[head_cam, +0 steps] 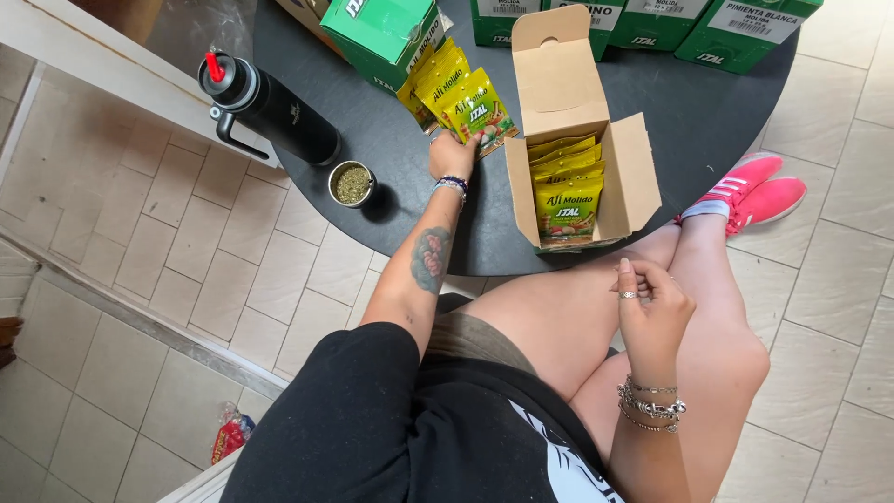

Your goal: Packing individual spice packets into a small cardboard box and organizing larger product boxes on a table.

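left hand (453, 155) clamped on loose yellow packets (463, 101) at upper centre, open box (577, 149) partly filled, right hand (652, 307) loosely curled, empty.

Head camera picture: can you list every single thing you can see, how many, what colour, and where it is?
Round table: one, dark grey, centre top.
Open cardboard box: one, brown, on the table's near edge.
Packets in the box: a row, exact count unclear, yellow and green.
Fanned packets: several, yellow and green, on the table by the left hand.
Green boxes: about five, along the table's far edge.
Flask: one, black with red button, table's left side.
Cup of green herb: one, metal, beside the flask.
Shoes: pair, pink, on the tiled floor, right.
Left hand: on the fanned packets.
Right hand: empty, over the knee.
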